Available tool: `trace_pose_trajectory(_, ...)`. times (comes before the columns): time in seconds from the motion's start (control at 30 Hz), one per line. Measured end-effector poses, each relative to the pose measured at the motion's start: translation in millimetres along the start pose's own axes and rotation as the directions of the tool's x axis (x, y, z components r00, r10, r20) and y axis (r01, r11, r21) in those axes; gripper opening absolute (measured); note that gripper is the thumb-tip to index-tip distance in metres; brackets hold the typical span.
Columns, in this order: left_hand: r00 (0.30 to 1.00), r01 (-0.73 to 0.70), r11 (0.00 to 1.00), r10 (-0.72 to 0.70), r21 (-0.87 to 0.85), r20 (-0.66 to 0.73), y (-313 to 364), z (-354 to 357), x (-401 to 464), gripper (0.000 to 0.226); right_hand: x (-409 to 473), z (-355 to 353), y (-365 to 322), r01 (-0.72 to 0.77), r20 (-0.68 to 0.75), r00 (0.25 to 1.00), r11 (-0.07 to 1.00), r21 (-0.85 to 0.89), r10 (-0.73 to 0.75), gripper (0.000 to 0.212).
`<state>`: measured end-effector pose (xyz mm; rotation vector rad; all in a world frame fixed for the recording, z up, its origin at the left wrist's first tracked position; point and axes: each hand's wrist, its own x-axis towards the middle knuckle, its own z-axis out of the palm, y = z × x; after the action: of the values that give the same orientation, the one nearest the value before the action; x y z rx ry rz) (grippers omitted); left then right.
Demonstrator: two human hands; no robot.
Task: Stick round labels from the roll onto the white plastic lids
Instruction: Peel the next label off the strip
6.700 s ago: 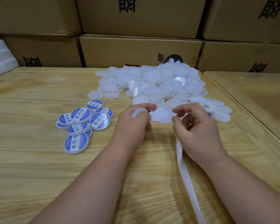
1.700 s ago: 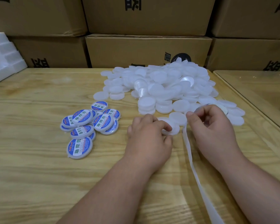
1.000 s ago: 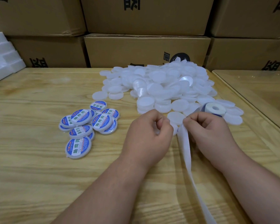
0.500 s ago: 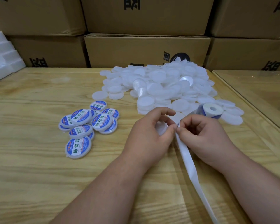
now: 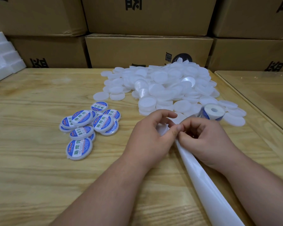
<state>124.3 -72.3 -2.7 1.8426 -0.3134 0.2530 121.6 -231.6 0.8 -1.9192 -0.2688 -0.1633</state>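
Note:
A big heap of plain white plastic lids (image 5: 163, 85) lies at the back middle of the wooden table (image 5: 31, 176). The label roll (image 5: 213, 112) rests at the heap's near right edge, and its white backing strip (image 5: 201, 183) runs toward me. My left hand (image 5: 151, 136) is curled around one white lid (image 5: 162, 128), mostly hidden in the palm. My right hand (image 5: 206, 141) pinches the strip just right of that lid, its fingertips touching the left thumb. Whether a label is between the fingers is hidden.
Several lids with blue and white labels (image 5: 88, 126) lie in a loose cluster left of my hands. Stacked cardboard boxes (image 5: 147, 49) wall off the back. White foam blocks (image 5: 2, 57) sit at the far left. A second table (image 5: 261, 95) adjoins on the right.
My left hand lifted a lid from the table and closed around it. My right hand slid left along the strip until both hands met, uncovering the roll behind them.

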Motion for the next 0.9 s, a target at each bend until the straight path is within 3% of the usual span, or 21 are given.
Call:
trace_pose_trajectory(0.13,1.0,0.005,1.0,-0.005,0.013,0.005,-1.9,0.2,-0.1,0.018,-1.0,0.6,-2.5,-0.004,0.006,1.0,1.0,-0.031,0.004,0.017)
trace_pose_trajectory(0.33,1.0,0.005,1.0,-0.006,0.015,0.008,-3.0,0.9,0.1,0.016,0.9,-0.9,0.7,-0.009,0.007,1.0,0.999,-0.051,0.009,0.013)
trace_pose_trajectory(0.5,1.0,0.001,0.999,-0.002,0.042,0.018,-3.2,0.7,0.3,0.015,2.7,-1.6,4.4,-0.006,0.005,1.0,1.0,0.01,0.006,0.006)
trace_pose_trajectory(0.9,1.0,-0.004,0.998,0.003,0.062,0.022,-4.5,-0.2,0.2,0.027,4.2,-4.3,4.2,-0.022,0.047,0.999,0.995,0.101,0.018,0.011)
